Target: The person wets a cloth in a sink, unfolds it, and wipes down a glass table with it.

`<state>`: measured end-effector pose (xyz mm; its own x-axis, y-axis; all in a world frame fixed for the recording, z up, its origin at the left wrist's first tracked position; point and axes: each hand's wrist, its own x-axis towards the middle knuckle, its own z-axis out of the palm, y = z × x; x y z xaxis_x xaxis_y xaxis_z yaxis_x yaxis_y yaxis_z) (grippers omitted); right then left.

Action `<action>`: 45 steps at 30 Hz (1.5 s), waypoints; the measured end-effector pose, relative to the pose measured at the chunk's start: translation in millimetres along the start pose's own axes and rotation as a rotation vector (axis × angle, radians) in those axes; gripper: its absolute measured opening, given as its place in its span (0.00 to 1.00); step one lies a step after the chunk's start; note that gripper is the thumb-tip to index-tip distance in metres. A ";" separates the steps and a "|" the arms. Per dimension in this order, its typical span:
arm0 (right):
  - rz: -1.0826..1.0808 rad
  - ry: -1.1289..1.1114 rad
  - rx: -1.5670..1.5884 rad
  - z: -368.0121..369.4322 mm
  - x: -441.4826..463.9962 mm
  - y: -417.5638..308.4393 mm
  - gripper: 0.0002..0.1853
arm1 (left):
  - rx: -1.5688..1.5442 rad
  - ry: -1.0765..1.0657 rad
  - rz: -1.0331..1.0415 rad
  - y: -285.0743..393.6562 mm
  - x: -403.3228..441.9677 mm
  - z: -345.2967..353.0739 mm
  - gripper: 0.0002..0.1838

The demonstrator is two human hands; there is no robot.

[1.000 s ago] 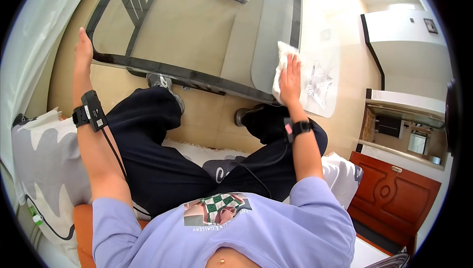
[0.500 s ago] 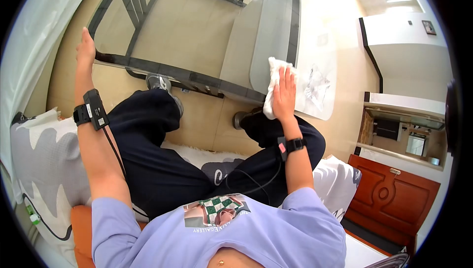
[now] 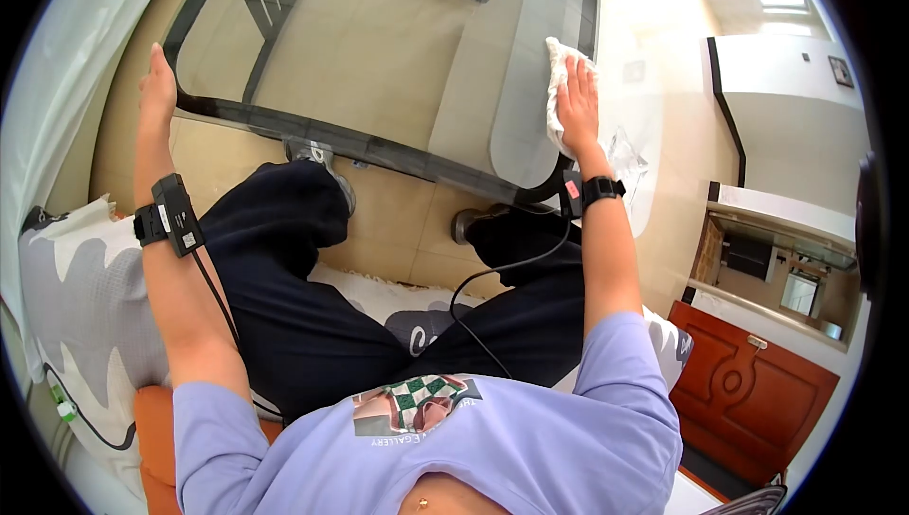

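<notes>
A white cloth (image 3: 557, 89) lies on the right edge of a glass table (image 3: 379, 51) with a dark border. My right hand (image 3: 579, 103) rests flat on the cloth, its fingers stretched out and pointing away from me. At the table's left corner is my left hand (image 3: 158, 86), held on edge beside the dark rim with nothing visible in it; its palm side is hard to see. Both wrists carry black straps with small boxes and cables.
Crumpled clear plastic (image 3: 625, 160) lies on a pale surface right of the table. A red-brown cabinet door (image 3: 748, 378) stands at the lower right. A pale curtain (image 3: 66, 89) hangs at the left. Patterned fabric (image 3: 90, 297) covers the seat.
My right hand and the cloth first came nearer to me along the table's right edge, then moved away from me and a little right. My left hand has stayed at the corner.
</notes>
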<state>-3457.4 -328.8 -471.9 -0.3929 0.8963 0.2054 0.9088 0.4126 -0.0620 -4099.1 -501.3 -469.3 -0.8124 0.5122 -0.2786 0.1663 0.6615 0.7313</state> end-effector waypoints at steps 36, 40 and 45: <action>0.098 -0.171 0.155 -66.7 -155.6 -153.0 0.32 | 0.039 0.006 0.051 -13.5 19.3 14.4 0.47; 0.054 -0.157 0.125 -57.0 -122.0 -146.8 0.31 | 0.118 0.004 0.077 -14.3 18.0 16.6 0.48; 0.033 -0.042 0.045 -23.6 -50.7 -118.3 0.31 | 0.078 -0.009 0.045 -16.2 23.2 15.1 0.49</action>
<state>-3541.7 -426.9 -451.9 -0.3697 0.9151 0.1612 0.9144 0.3891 -0.1116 -4112.2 -491.9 -497.0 -0.7983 0.5468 -0.2524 0.2456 0.6783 0.6925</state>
